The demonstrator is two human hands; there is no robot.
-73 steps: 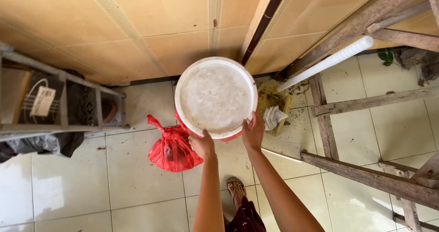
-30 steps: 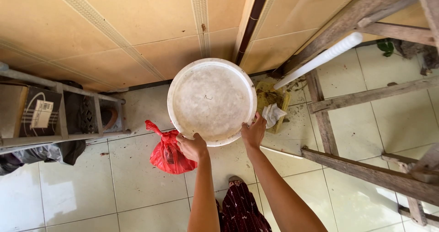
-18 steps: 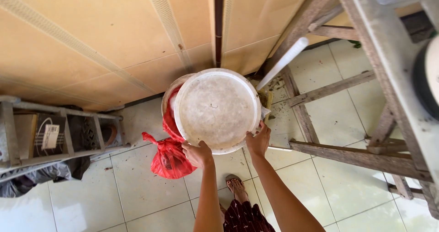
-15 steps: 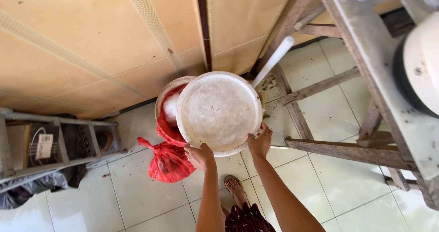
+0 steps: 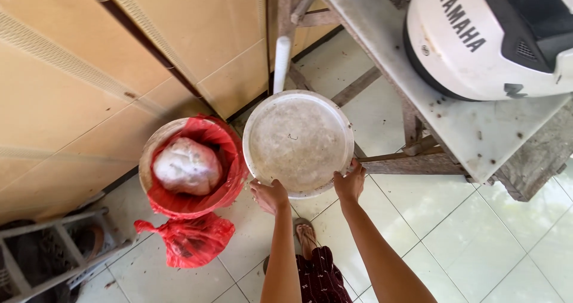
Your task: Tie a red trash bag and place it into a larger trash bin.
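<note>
lid: round white lid (image 5: 298, 140) held flat, face up, above floor, right of bin
left hand: left hand (image 5: 270, 195) closed on near rim
right hand: right hand (image 5: 350, 183) closed on near-right rim
bin: bin (image 5: 190, 165) lined red, white bundle inside
bag: tied red bag (image 5: 190, 240) on floor, near side of bin
helmet: white helmet (image 5: 489, 34) on tabletop (image 5: 453, 121), far right

My arms are bare from the wrist up to where they leave view: no sleeves, no watch, no bracelet. My left hand (image 5: 270, 195) and right hand (image 5: 350, 184) wear no gloves and no rings that I can make out. Below them hangs my dark maroon garment (image 5: 322, 276) with a fine pale dotted print, and one foot sits in an open sandal (image 5: 305, 234).
</note>
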